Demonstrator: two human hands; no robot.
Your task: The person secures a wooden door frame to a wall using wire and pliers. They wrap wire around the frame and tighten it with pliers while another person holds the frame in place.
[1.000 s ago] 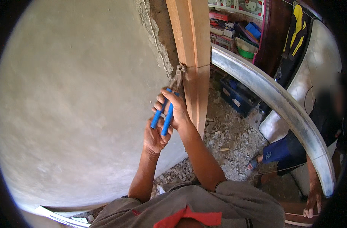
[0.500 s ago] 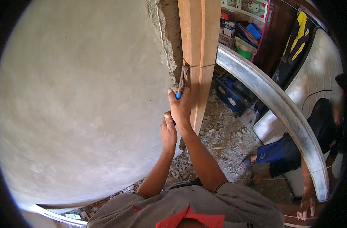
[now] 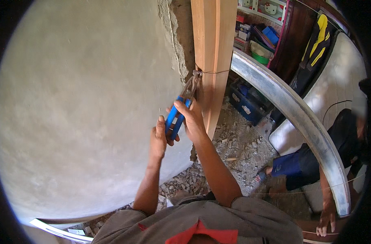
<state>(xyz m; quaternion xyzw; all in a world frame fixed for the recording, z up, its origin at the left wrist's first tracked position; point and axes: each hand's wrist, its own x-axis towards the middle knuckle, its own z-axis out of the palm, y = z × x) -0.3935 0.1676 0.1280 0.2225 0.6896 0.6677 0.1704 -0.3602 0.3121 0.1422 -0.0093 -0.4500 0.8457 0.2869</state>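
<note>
Your right hand [image 3: 195, 123] grips the blue-handled pincers [image 3: 172, 115], your left hand [image 3: 157, 137] holds their lower ends, and their head meets the wire [image 3: 216, 72] crossing the wooden post [image 3: 223, 44] beside the wall [image 3: 92, 101].

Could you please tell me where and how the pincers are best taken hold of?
Probably by both blue handles of the pincers, coming from below, the person's own side. The handles are long, lie side by side and slant down toward the person, while the metal head is up at the wire beside the wooden post.
</note>
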